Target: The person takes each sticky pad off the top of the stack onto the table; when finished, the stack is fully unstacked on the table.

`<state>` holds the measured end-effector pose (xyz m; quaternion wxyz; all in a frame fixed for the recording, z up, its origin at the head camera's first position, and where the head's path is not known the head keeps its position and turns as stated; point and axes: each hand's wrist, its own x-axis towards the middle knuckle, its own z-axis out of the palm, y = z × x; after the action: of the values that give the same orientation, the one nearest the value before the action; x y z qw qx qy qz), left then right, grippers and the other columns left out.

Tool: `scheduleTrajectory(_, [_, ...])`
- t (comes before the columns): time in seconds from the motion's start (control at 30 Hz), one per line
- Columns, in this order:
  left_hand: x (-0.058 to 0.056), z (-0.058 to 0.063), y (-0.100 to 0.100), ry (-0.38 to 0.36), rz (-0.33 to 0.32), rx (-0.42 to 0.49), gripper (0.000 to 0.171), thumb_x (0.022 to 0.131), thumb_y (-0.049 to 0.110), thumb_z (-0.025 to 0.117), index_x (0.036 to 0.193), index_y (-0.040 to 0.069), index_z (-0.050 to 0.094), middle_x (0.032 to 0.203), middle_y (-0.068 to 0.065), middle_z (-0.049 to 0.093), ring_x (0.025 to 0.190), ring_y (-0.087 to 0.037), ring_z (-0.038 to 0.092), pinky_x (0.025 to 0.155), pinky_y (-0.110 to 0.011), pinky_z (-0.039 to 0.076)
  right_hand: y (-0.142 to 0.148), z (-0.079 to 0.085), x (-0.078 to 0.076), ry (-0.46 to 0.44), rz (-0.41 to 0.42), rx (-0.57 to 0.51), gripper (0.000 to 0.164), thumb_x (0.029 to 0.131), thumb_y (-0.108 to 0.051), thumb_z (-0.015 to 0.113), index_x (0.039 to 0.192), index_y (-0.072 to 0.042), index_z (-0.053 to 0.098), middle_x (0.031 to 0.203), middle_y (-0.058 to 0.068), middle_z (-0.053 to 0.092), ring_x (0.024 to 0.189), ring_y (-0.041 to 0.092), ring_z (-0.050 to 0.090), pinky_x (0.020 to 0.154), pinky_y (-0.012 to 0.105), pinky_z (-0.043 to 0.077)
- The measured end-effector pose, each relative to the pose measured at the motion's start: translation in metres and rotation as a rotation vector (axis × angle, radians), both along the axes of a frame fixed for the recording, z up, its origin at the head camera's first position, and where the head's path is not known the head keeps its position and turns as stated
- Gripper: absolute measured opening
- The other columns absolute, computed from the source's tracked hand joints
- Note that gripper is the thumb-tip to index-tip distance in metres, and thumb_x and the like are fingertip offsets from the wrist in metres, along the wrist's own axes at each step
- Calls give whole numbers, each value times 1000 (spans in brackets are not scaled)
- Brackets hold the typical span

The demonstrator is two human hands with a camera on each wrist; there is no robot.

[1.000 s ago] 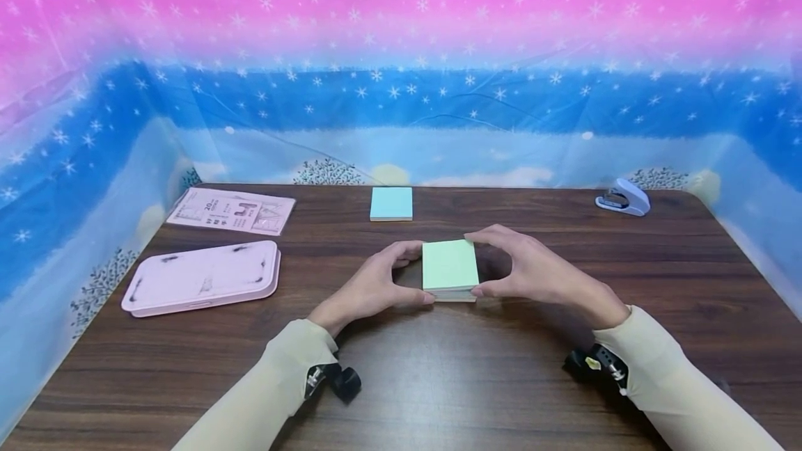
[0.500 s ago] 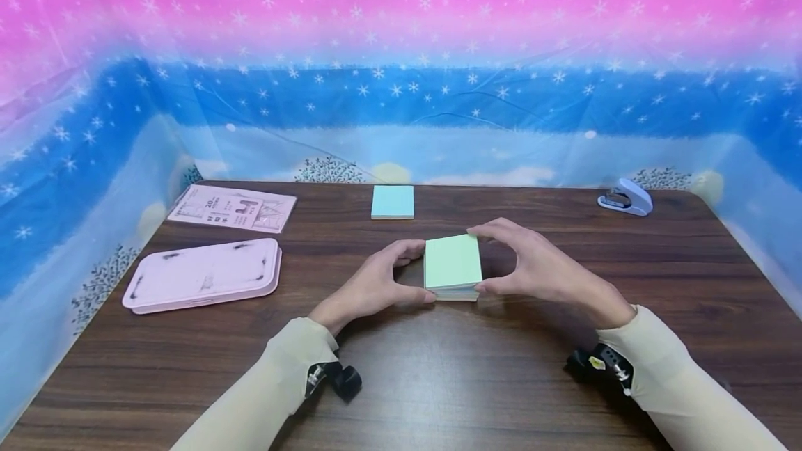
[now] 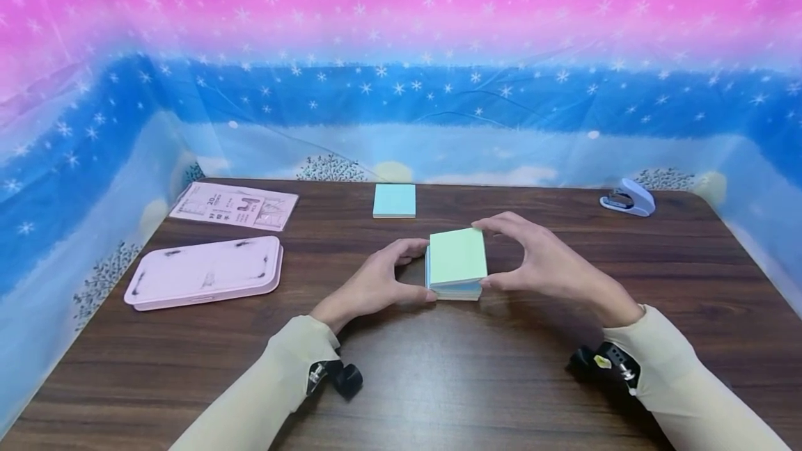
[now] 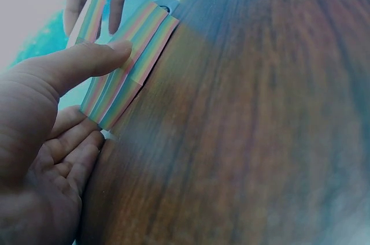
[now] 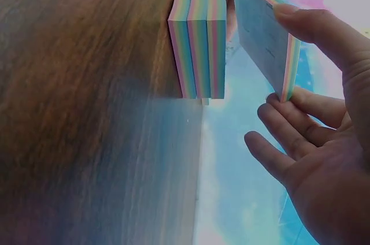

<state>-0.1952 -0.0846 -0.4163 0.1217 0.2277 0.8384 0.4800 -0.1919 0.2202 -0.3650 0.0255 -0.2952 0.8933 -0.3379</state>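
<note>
A sticky note pad with a pale green top [image 3: 458, 256] is pinched at its right side by my right hand [image 3: 545, 263], thumb on the near edge and fingers on the far edge. It is tilted and apart from a stack of sticky note pads [image 5: 199, 54] below it. Three pads with striped, multicoloured edges make up that stack, which rests on the table. My left hand [image 3: 376, 280] holds the stack at its left side, with the thumb on the near edge, as the left wrist view shows. The pad's underside [image 5: 260, 40] looks pale blue-grey in the right wrist view.
Another sticky note pad, light blue on top [image 3: 395, 200], lies at the table's back edge. On the left are a pink case [image 3: 203, 273] and pink printed packets [image 3: 234, 206]. A pale stapler [image 3: 628, 198] stands at the back right. Patterned cloth [image 3: 401, 96] encloses the table [image 3: 413, 381].
My right hand has raised the green-topped pad off the stack and shifted it slightly right and away, opening a gap. My left hand stays at the stack.
</note>
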Motion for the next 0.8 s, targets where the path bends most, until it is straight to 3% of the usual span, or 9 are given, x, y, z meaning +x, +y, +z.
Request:
scheduleTrajectory(0.57, [0, 0, -1, 2, -4, 0, 86, 84, 31, 92, 157, 13, 50, 154, -4, 54, 141, -23, 51, 118, -40, 41, -2, 8, -10, 40, -47, -48, 82, 83, -35, 94, 153, -17, 57, 147, 5, 57, 138, 32, 51, 110, 66, 42])
scheduleTrajectory(0.8, [0, 0, 0, -1, 7, 3, 87, 82, 32, 93, 156, 14, 51, 153, -2, 55, 140, -23, 52, 117, -40, 41, -2, 16, -25, 49, -99, -27, 84, 83, -39, 94, 155, -18, 55, 157, 6, 51, 144, 35, 46, 114, 66, 38])
